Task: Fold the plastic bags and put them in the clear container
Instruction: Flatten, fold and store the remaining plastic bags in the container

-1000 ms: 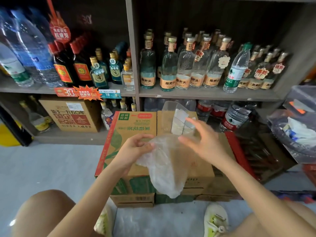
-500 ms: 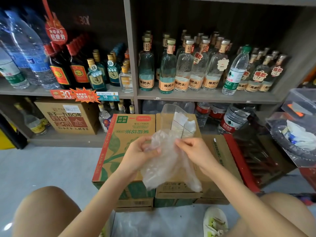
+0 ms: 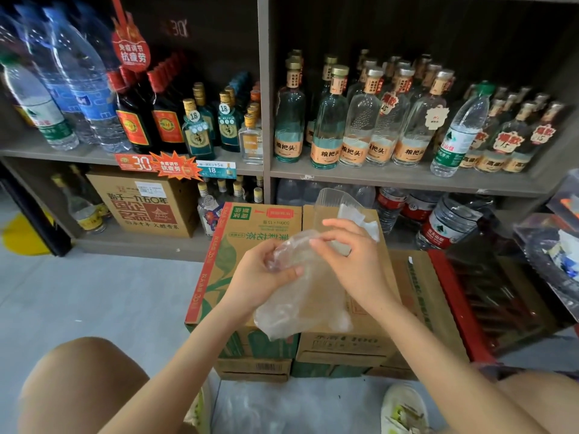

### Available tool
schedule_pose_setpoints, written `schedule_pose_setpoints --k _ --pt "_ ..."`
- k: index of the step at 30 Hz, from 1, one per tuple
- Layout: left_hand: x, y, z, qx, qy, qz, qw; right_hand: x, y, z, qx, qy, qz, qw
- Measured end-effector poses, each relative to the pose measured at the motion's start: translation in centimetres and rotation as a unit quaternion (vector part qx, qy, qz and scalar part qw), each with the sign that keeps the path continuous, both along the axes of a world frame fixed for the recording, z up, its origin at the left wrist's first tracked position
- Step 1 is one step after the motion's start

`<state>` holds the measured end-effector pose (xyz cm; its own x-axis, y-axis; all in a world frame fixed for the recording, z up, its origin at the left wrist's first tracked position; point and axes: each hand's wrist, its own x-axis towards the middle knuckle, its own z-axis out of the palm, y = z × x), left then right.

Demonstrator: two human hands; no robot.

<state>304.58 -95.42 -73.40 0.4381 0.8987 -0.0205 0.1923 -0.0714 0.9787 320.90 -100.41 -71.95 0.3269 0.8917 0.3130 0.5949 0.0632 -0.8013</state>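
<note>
The left hand [image 3: 263, 274] curls its fingers and thumb round the crumpled top of a clear plastic bag [image 3: 300, 305], which hangs above the cardboard boxes [image 3: 250, 233]. The right hand [image 3: 354, 258] pinches the bag's upper edge just beside it. Behind that hand, the clear container [image 3: 332, 202] stands on the boxes with pale folded plastic inside.

— What's printed on the green carton [image 3: 233, 255]?
— "茉莉花茶", upside down, with "500ml×15" beside it.
— And above the carton?
— Clear bottles [image 3: 355, 130], orange labels reading "粮把头".
— Up and left of it?
— On the shelf edge, a red tag [image 3: 134, 163] says "30", a starburst tag [image 3: 175, 168] "抗疲劳", a blue tag [image 3: 216, 169] "18". Teal bottles [image 3: 197, 133] there wear round "18" stickers. A hanging red sign [image 3: 134, 53] higher up repeats "抗疲劳".
— Left of the carton?
— A brown box [image 3: 147, 205]: "国企名品".
</note>
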Motion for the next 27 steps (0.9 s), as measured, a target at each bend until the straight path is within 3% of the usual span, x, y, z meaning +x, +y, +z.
schedule_pose_setpoints --k 4,9,13,16,20,24,27 --pt "-1.8 0.4 -0.5 0.014 0.073 -0.012 0.997 1.0 -0.2 0.5 -0.033 0.132 0.028 0.99" --pt "-2.2 1.2 1.1 0.127 0.219 -0.065 0.965 0.6 -0.3 1.0 -0.085 0.028 0.125 0.988" --pt "-0.3 1.5 2.5 0.1 0.128 -0.093 0.982 0.0 0.2 1.3 -0.073 0.037 0.127 0.988" --pt "0.7 1.3 2.0 0.091 0.047 -0.038 0.994 0.5 -0.5 0.6 -0.082 0.097 0.096 0.987" --pt "0.7 1.5 1.2 0.032 -0.057 0.04 0.997 1.2 -2.7 -1.7 -0.17 0.165 0.099 0.966" --pt "-0.1 1.9 0.5 -0.005 -0.101 0.135 0.986 0.7 -4.4 -3.8 -0.248 0.189 0.114 0.943" --pt "-1.2 2.4 0.1 -0.01 -0.107 0.186 0.977 0.9 -5.1 -5.1 -0.218 0.165 0.072 0.959"
